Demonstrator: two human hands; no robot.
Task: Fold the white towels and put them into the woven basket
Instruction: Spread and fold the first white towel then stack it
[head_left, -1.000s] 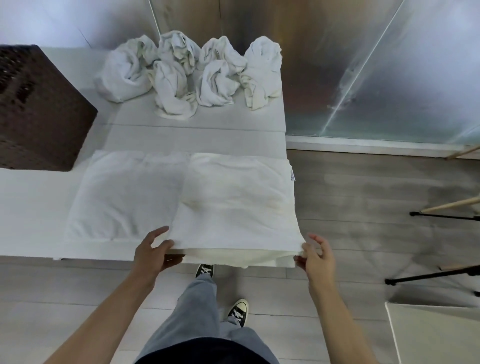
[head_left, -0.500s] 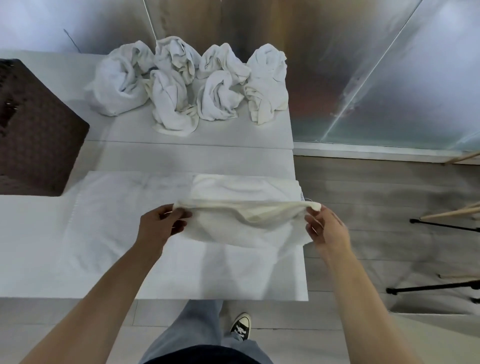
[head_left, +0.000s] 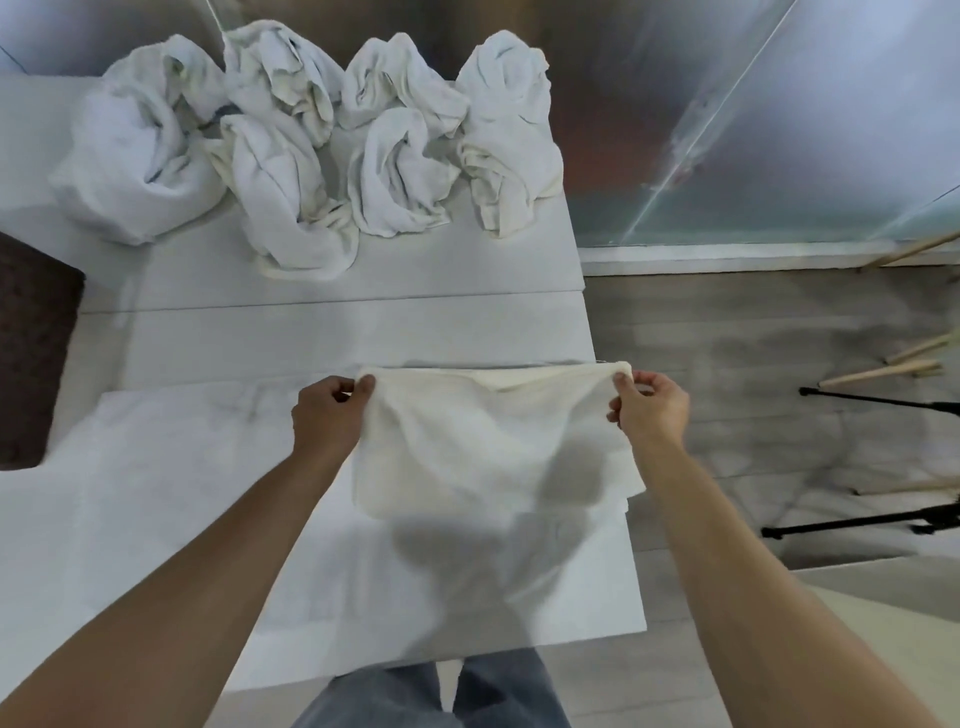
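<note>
A folded white towel (head_left: 483, 441) lies on the white table (head_left: 322, 332), its near edge doubled over to the far side. My left hand (head_left: 327, 410) pinches the towel's far left corner. My right hand (head_left: 649, 402) pinches the far right corner. Another white towel (head_left: 171, 467) lies spread flat to the left, under my left arm. Several crumpled white towels (head_left: 311, 140) are heaped along the back of the table. The dark woven basket (head_left: 31, 353) shows only partly at the left edge.
The table's right edge runs close to my right hand, with grey wood floor (head_left: 753, 338) beyond. Black tripod legs (head_left: 857, 530) and wooden sticks (head_left: 883, 369) lie on the floor at right. A reflective wall (head_left: 727, 104) stands behind.
Both hands lifted the towel's near edge and carried it away from me, laying it over the far edge. The camera tipped downward and nearer.
</note>
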